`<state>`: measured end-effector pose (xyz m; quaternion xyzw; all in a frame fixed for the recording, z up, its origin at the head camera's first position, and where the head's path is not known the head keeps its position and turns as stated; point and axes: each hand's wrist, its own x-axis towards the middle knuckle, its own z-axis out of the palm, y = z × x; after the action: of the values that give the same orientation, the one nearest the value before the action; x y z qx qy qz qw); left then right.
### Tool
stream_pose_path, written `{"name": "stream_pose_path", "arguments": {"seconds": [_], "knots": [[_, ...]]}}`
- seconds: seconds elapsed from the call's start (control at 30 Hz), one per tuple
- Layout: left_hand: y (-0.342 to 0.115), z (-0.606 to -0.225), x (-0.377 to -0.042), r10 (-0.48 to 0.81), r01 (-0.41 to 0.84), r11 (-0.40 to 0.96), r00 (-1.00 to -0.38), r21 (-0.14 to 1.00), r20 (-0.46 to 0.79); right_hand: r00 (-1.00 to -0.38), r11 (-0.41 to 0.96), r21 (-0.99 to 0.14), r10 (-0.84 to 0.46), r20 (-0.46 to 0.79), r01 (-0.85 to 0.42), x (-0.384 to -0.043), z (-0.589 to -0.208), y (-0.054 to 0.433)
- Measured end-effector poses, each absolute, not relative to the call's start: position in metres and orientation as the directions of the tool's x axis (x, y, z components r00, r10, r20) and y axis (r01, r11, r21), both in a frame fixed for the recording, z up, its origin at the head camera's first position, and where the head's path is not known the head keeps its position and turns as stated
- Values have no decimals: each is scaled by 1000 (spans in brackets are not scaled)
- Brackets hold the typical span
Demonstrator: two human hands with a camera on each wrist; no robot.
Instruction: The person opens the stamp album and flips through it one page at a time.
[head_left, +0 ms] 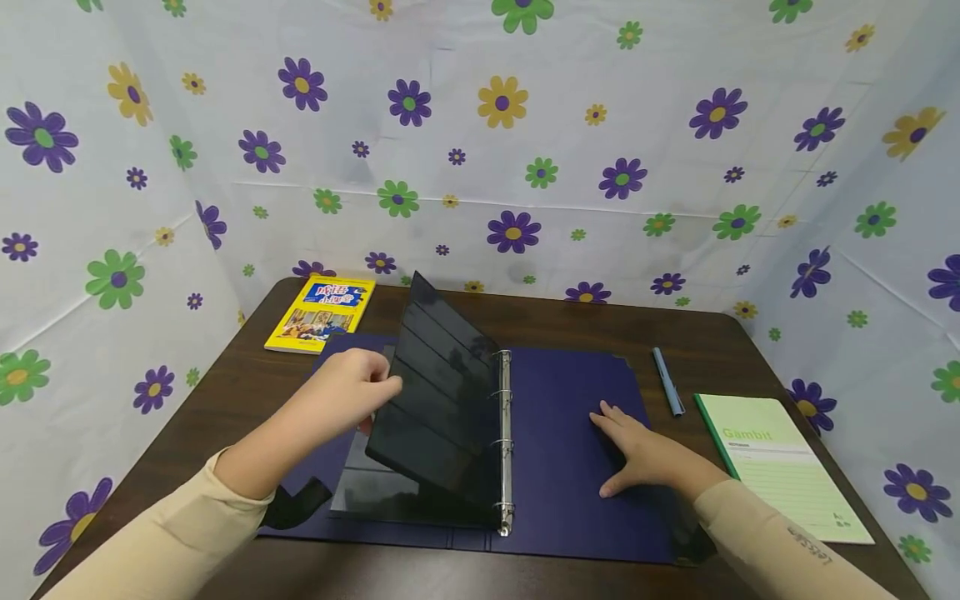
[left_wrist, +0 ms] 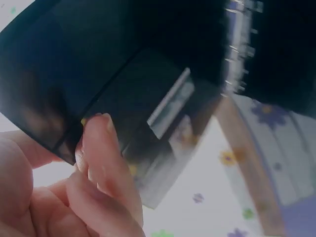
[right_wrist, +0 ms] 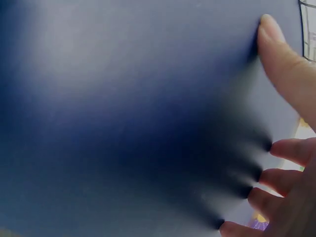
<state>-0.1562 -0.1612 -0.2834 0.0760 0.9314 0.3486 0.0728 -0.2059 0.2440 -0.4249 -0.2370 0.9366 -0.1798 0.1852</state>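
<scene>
A dark blue ring binder point(head_left: 558, 392) lies opened flat on the table, its metal rings point(head_left: 506, 425) running down the middle. My left hand point(head_left: 347, 387) pinches the outer edge of black pocket pages point(head_left: 442, 400), which stand tilted up from the left side. Glossy sheets point(head_left: 375, 492) lie beneath them on the left cover. Up close in the left wrist view, thumb and fingers point(left_wrist: 106, 153) meet at the page edge. On the bare right cover rests my right hand point(head_left: 645, 450), fingers spread. Its fingertips point(right_wrist: 276, 185) touch the cover in the right wrist view.
Behind the binder at left lies a yellow book point(head_left: 318, 317). To the right are a blue pen point(head_left: 667, 382) and a pale green notebook point(head_left: 780, 467). A black strap point(head_left: 296, 504) sticks out by the left cover. Flower-printed cloth point(head_left: 450, 167) surrounds the dark wooden table point(head_left: 585, 325).
</scene>
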Motion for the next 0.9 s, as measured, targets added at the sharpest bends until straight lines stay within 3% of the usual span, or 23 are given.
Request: {"name": "stream_pose_path", "arguments": {"seconds": [0.33,0.43,0.53,0.63,0.77,0.9], "knots": [[-195,-352,-150,35,8,833,-999,553,-39,-836,823,-457,-485,-258,-337,-206,-429,246],[-195,-376,-148,38,35,870,-999,491,5,-839,823,-462,-481,-254,-332,-207,-430,247],[-192,-400,-144,132,163,903,-986,398,104,-840,817,-475,-482,-249,-328,-207,-431,247],[-188,-418,-140,319,354,876,-935,328,157,-840,808,-494,-484,-246,-321,-206,-433,246],[-187,-431,-136,512,504,807,-857,307,61,-840,801,-507,-487,-239,-320,-205,-435,247],[-188,-431,-136,533,504,808,-846,306,-15,-841,809,-481,-489,-230,-339,-206,-435,247]]}}
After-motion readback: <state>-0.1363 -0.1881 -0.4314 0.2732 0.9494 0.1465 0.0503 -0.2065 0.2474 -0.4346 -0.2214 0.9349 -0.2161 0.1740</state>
